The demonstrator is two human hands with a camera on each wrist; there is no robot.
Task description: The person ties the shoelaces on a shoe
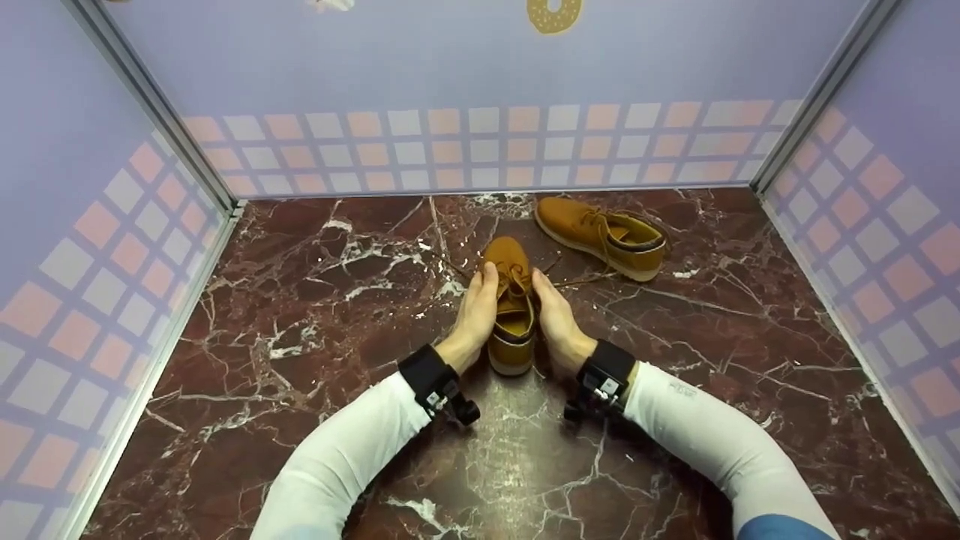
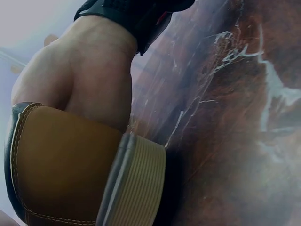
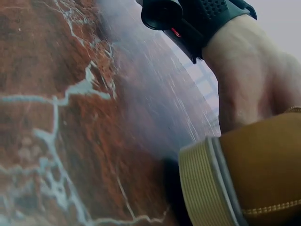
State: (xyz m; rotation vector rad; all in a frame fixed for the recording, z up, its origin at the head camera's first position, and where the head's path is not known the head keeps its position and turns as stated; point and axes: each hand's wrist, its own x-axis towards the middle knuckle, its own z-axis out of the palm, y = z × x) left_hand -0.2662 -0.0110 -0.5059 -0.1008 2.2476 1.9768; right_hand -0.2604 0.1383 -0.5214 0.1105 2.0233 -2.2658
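A tan lace-up shoe (image 1: pixel 508 251) stands in the middle of the marble-patterned surface, toe pointing away from me. My left hand (image 1: pixel 474 311) rests against its left side, the thumb lying straight near the laces. On the opposite side, my right hand (image 1: pixel 556 315) touches the shoe in much the same way. Both hands' other fingers are mostly hidden by the shoe. Brown laces cross its top. The left wrist view shows the stitched heel (image 2: pixel 66 165) and pale ribbed sole, with the hand behind; the right wrist view shows the heel (image 3: pixel 263 165) from the other side.
A second tan shoe (image 1: pixel 600 234) lies at the back right, angled, its opening toward the right. Loose lace ends (image 1: pixel 589 281) stretch between the shoes. Purple panels with a checked band (image 1: pixel 480 146) enclose the dark red, white-veined surface (image 1: pixel 337 300) on three sides.
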